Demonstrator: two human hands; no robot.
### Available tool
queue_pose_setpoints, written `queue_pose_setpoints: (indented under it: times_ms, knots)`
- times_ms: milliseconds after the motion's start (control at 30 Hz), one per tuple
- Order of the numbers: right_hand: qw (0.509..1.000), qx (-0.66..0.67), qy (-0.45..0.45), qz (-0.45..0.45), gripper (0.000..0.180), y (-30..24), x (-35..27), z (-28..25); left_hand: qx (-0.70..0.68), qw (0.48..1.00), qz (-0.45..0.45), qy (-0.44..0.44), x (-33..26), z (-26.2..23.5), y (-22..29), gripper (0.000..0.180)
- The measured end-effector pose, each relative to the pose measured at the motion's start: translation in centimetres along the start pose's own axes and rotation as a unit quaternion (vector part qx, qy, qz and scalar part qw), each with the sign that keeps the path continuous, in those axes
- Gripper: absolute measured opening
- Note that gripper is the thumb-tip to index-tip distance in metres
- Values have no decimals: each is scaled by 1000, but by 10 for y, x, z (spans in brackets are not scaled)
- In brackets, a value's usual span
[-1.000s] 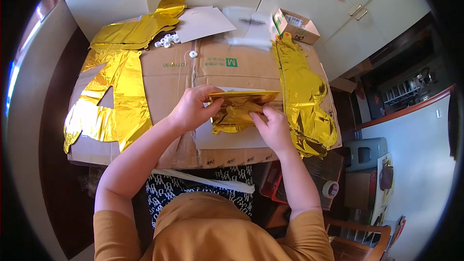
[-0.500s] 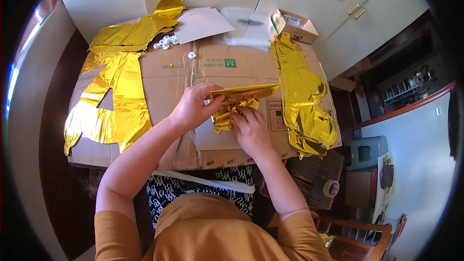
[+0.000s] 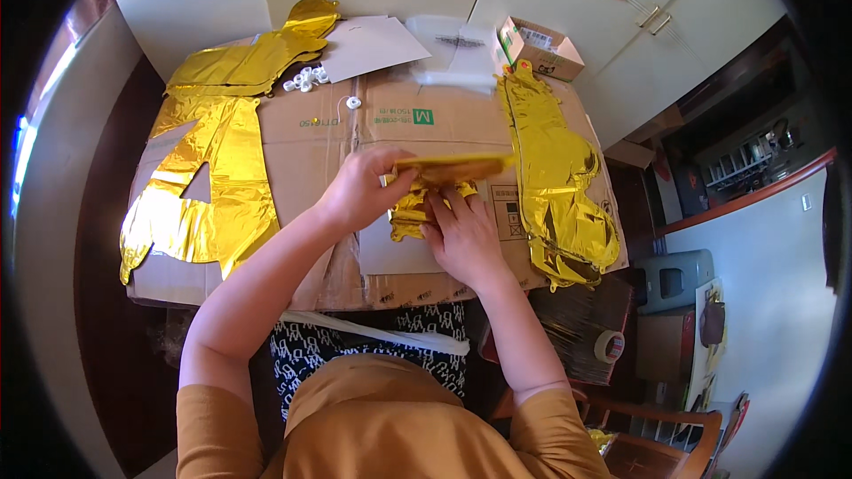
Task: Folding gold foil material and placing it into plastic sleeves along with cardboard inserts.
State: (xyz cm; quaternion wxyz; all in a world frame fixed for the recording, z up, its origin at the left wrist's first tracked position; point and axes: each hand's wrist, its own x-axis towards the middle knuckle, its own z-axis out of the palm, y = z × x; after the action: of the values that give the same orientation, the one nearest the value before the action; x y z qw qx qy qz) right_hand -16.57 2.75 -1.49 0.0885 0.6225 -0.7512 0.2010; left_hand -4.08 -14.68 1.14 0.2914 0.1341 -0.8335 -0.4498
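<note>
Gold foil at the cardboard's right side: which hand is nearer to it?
The right. The right hand is to the left of the right-side foil, not touching it; the left hand is farther left, gripping folded gold foil.

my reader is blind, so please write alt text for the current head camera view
A person's left hand holds folded gold foil while the right hand touches crumpled gold foil just below it, over a pale sheet on brown cardboard. Flat gold foil shapes lie to either side.
</note>
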Motion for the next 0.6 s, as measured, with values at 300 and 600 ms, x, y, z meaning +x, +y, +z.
queue_pose_setpoints:
  times_ms: [300, 600]
  knots:
    - [993, 54, 81, -65, 30, -21, -62, -16, 44, 987, 129, -89, -41, 0, -17, 31]
    - [993, 98, 37, -46, 43, 22, -8, -49, 114, 944, 221, -218, -44, -26, -3, 69]
